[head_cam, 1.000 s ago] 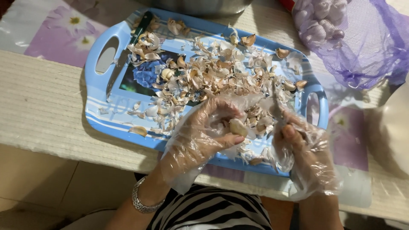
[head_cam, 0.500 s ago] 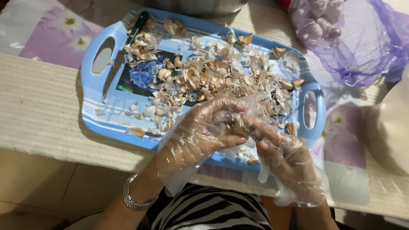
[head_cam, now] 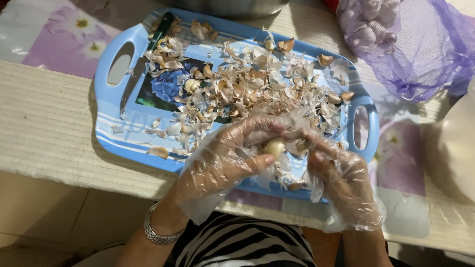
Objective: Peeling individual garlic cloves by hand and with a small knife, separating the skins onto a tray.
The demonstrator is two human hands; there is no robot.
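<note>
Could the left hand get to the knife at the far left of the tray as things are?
Probably yes. The knife lies uncovered along the tray's left end, but the left hand now pinches a garlic clove.

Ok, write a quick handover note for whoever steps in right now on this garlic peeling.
Left hand: gloved, pinching a garlic clove over the tray.
Right hand: gloved, fingers at the same clove, working its skin.
Blue tray: covered in loose skins; a knife lies at its left end.
Purple mesh bag of unpeeled garlic sits top right.
Done: many cloves skinned, judging by the heap. Left: this clove, then the bag.
</note>
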